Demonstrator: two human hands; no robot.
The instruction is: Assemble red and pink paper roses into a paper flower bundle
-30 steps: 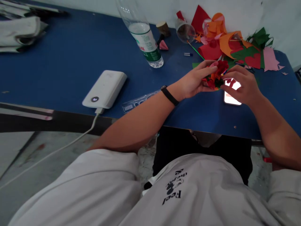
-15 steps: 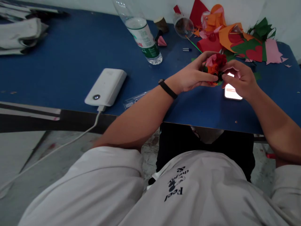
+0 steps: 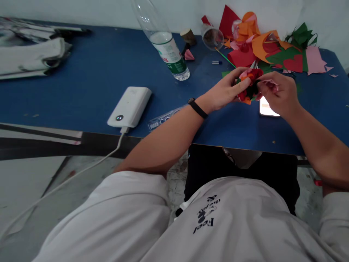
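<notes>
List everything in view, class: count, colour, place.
Paper bundle: one, multicoloured, left hand
Phone: one, white screen, below right hand
Bottle: one, clear, centre
Power bank, cable: one each, white, near edge
Stencil: one, clear, beside left forearm
Scraps: many, mixed, back right
Cup: one, clear, beside scraps
Block, cone: one each, brown, pink, by bottle
Stick: one, green, by cup
Cylinder: one, blue, by stick
Folded items: uncountable, greyish, left
Table: one, blue, beneath
Wall: one, pale, behind
Shirt: one, pale, foreground
Trousers: one, black, foreground
Wristband: one, black, left wrist
Left hand, right hand: two, bare, at bundle
</notes>
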